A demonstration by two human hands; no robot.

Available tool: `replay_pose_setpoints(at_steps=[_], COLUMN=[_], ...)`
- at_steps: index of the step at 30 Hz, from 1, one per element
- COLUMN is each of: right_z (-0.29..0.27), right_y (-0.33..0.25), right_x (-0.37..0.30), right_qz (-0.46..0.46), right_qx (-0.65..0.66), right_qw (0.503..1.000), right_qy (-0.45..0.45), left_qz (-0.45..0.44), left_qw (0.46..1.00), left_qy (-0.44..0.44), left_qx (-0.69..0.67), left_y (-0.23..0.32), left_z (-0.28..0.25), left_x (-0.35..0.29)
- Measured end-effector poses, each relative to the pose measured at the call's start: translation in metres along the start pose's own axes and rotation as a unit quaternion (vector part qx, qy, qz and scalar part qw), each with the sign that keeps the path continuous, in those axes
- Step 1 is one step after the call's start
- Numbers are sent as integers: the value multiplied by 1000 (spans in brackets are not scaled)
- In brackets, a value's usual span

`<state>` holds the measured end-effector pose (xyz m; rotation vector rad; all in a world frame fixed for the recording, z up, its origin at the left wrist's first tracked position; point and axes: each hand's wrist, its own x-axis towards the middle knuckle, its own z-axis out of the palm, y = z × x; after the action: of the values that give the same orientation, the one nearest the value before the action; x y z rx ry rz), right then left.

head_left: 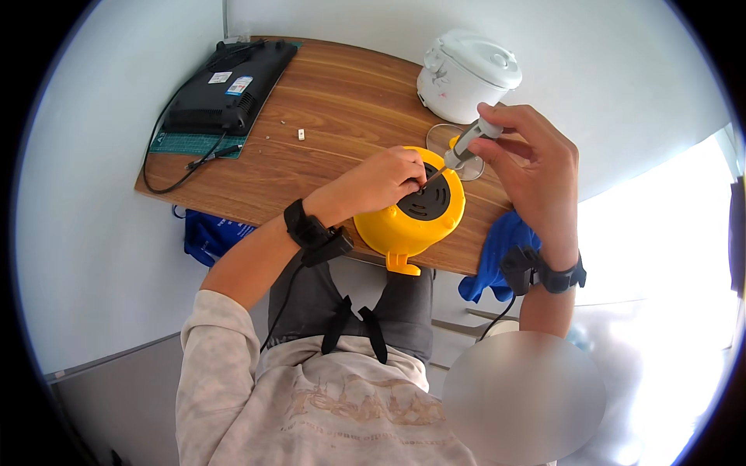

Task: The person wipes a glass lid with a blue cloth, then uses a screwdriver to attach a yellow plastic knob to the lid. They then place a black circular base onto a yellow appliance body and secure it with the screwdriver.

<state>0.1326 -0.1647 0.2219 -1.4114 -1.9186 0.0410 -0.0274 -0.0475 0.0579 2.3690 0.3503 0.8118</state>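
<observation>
yellow cooker: upturned at the near edge of the tabletop, dark vented base plate facing up, plate seated on the body.
screwdriver: grey handle, thin shaft slanting down-left to the base plate; tip hidden behind the left fingers.
right hand: fingers clamped round the screwdriver handle, above the cooker's far side.
left hand: fingers pinched together at the shaft tip, on the base plate; whether a screw is between them cannot be told.
progress, judged: one fastening point being worked; plate not lifted off, so most of the base work looks left.
others: white rice cooker behind; glass lid just beside it; black appliance on a green mat at far left; small white bit loose mid-tabletop; blue cloth below the right wrist.
</observation>
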Motion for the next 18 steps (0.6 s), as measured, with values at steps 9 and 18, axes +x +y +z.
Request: replay_pose_setpoints(at_steps=[9, 18], right_z=[14, 1], right_y=[2, 3], right_x=[3, -4], right_qz=[-73, 18], right_qx=[-3, 43], right_qw=[997, 999], right_qy=[39, -5], left_qz=[-1, -12], left_qw=[1000, 1000], left_qy=[14, 6], left_qx=[4, 5], left_y=[2, 5], left_z=[2, 0], left_x=[-2, -2])
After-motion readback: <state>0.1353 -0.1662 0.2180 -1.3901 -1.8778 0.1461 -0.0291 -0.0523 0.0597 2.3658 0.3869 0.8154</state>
